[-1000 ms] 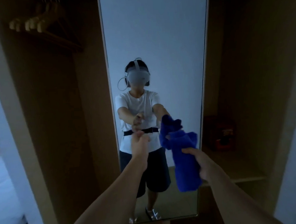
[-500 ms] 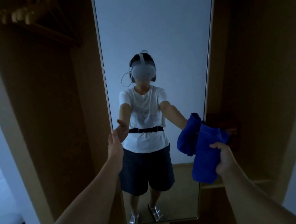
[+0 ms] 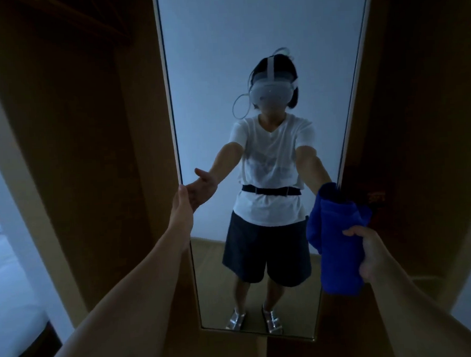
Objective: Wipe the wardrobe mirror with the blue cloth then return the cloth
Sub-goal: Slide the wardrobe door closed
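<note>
A tall wardrobe mirror [image 3: 248, 35] in a thin pale frame fills the middle of the view and reflects me. My left hand [image 3: 182, 208] reaches to the mirror's left edge, fingers against the frame; whether it grips the edge I cannot tell. My right hand [image 3: 369, 253] is closed on a bunched blue cloth [image 3: 338, 244], which hangs in front of the mirror's lower right edge. Whether the cloth touches the glass is unclear.
Dark brown wardrobe panels [image 3: 76, 132] stand on both sides of the mirror. A shelf with a dim small object [image 3: 376, 198] lies behind the cloth at the right. A white bed [image 3: 6, 299] shows at the far left. The light is dim.
My left hand has moved left from mid-mirror to the mirror's left edge. My right hand has carried the cloth rightward to the right edge. The view has come closer.
</note>
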`<state>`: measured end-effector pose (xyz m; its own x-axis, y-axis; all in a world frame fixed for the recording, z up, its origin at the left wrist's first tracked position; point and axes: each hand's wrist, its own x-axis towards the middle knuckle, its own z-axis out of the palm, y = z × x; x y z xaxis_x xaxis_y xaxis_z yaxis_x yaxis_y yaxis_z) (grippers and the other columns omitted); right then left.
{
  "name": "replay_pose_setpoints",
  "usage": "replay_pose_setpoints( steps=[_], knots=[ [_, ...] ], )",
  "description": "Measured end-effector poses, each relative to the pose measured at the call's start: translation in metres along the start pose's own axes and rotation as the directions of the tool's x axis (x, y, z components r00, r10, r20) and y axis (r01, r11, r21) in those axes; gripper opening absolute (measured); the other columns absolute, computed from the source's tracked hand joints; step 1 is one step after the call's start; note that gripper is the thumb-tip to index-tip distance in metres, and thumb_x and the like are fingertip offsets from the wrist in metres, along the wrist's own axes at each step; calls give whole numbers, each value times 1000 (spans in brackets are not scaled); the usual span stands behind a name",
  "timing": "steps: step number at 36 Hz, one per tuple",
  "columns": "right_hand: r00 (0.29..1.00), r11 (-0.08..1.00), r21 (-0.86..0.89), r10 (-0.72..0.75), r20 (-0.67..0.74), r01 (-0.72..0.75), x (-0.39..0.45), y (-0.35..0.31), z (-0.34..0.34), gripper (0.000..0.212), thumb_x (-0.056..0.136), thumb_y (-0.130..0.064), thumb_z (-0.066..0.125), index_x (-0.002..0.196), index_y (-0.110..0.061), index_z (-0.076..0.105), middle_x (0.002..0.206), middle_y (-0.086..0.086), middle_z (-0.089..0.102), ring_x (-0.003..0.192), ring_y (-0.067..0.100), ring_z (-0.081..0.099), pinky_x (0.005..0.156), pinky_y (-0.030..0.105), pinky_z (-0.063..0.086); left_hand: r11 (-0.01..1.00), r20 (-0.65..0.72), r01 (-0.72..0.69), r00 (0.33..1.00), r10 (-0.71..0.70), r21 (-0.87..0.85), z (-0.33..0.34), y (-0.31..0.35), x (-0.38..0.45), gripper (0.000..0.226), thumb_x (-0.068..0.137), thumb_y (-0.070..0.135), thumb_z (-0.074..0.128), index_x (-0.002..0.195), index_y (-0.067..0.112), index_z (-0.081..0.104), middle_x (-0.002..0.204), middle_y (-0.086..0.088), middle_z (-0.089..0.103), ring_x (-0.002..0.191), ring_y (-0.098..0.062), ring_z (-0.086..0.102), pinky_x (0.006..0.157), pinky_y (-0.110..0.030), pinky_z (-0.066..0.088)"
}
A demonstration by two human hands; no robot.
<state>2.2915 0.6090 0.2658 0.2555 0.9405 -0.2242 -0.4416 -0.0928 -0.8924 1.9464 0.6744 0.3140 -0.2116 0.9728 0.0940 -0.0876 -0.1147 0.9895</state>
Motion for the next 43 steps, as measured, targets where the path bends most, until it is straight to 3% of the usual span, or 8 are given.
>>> replay_pose_setpoints(
  steps=[4, 13, 18, 22, 25, 32, 35, 43],
  knots=[
    [1000, 1000, -11, 7, 18, -7, -9, 2, -3, 43, 57, -11, 61, 100, -17, 63, 90, 14, 70, 87, 36, 62, 75, 45, 48, 998, -178, 62, 982, -56, 26, 11, 2, -6, 61, 96, 58, 23, 149, 27, 21, 155, -7, 26, 140, -30, 27, 109, -48, 25],
    [997, 999, -28, 19, 72, -17, -27, 7, -6, 36, 59, -11, 59, 94, -14, 62, 71, 12, 72, 73, 34, 63, 66, 41, 48, 994, -297, 110, 950, -97, 26, 9, -25, -44, 62, 96, 56, 30, 148, 22, 25, 152, -9, 31, 137, -31, 31, 106, -45, 28],
    [997, 999, -29, 18, 68, -16, -38, 12, -2, 40, 58, -11, 60, 98, -14, 61, 89, 16, 68, 83, 36, 60, 75, 44, 46, 993, -314, 110, 945, -92, 39, 8, -36, -62, 60, 97, 51, 33, 145, 14, 33, 148, -12, 37, 134, -31, 35, 105, -38, 29],
    [997, 999, -33, -1, 78, 4, -51, 16, 1, 37, 60, -11, 59, 97, -14, 61, 80, 13, 71, 81, 34, 61, 74, 42, 46, 992, -319, 97, 945, -67, 78, 18, -42, -81, 46, 97, 42, 41, 125, 7, 53, 120, -13, 59, 103, -26, 55, 84, -31, 40],
    [996, 1000, -15, -22, 88, 23, -62, 18, 3, 41, 61, -11, 59, 102, -15, 59, 76, 9, 73, 79, 32, 61, 70, 40, 46, 986, -319, 104, 946, -56, 134, 31, -43, -96, 23, 92, 33, 56, 105, 15, 59, 88, 2, 61, 73, -10, 55, 57, -23, 39],
    [997, 999, -34, 7, 71, -5, -86, 25, 5, 40, 62, -10, 60, 102, -15, 58, 75, 10, 74, 85, 35, 61, 73, 43, 45, 932, -58, -59, 995, 86, 358, 65, -40, -132, 8, 86, 18, 64, 89, 24, 59, 80, 13, 57, 72, 1, 52, 52, -13, 36],
    [997, 996, -74, 44, 65, -40, -96, 25, 6, 40, 60, -8, 61, 100, -11, 62, 90, 15, 72, 90, 37, 60, 77, 44, 43, 889, 40, -114, 993, 108, 443, 73, -49, -144, 8, 87, 19, 64, 87, 25, 58, 80, 12, 59, 72, 0, 53, 53, -12, 37],
    [990, 984, -124, 135, 48, -128, -117, 37, 13, 48, 55, -9, 65, 103, -10, 66, 94, 15, 72, 95, 36, 62, 77, 42, 44, 879, 184, -207, 973, 139, 429, 85, -64, -187, 12, 93, 22, 53, 85, 28, 58, 80, 9, 62, 73, -2, 61, 67, -21, 53]
  ],
)
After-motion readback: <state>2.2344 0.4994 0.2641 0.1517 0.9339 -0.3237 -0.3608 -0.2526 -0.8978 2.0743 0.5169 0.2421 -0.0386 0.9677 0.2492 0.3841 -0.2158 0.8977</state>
